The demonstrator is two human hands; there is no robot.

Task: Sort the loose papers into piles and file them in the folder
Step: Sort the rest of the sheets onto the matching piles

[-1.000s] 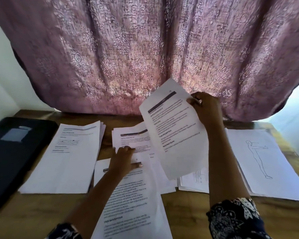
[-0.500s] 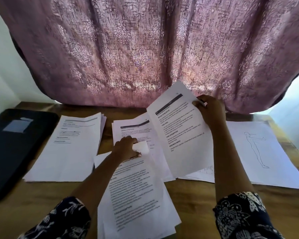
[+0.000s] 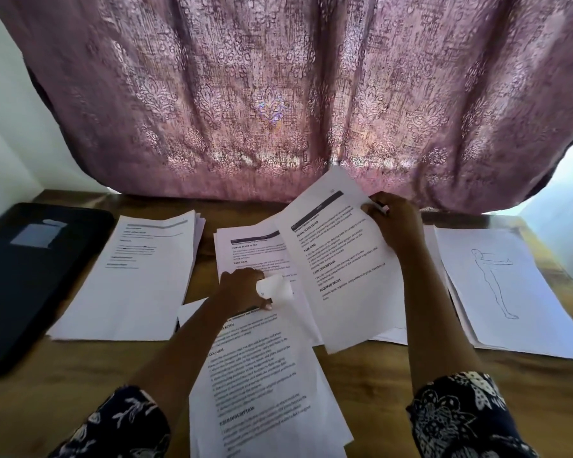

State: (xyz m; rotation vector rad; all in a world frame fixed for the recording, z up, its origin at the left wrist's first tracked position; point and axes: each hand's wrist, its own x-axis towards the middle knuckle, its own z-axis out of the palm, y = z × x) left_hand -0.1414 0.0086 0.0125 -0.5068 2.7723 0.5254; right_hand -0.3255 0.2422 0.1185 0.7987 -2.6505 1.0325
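Right hand (image 3: 396, 223) holding printed sheet (image 3: 341, 259), left hand (image 3: 244, 290) curling page corner (image 3: 275, 287).

One black folder (image 3: 30, 276) lay on the single worktop (image 3: 80, 375). Four stacks of paper could be counted: a left stack (image 3: 136, 285), a middle stack (image 3: 245, 256), a near stack (image 3: 262, 391) and a right stack (image 3: 523, 312), which bore one figure drawing (image 3: 493, 282). One lifted sheet (image 3: 344, 266) was raised off the surface. Two hands showed, the left hand (image 3: 242, 289) and the right hand (image 3: 394, 223), with two patterned sleeves, a left sleeve (image 3: 119, 421) and a right sleeve (image 3: 457, 414), and one curtain (image 3: 278, 94) behind
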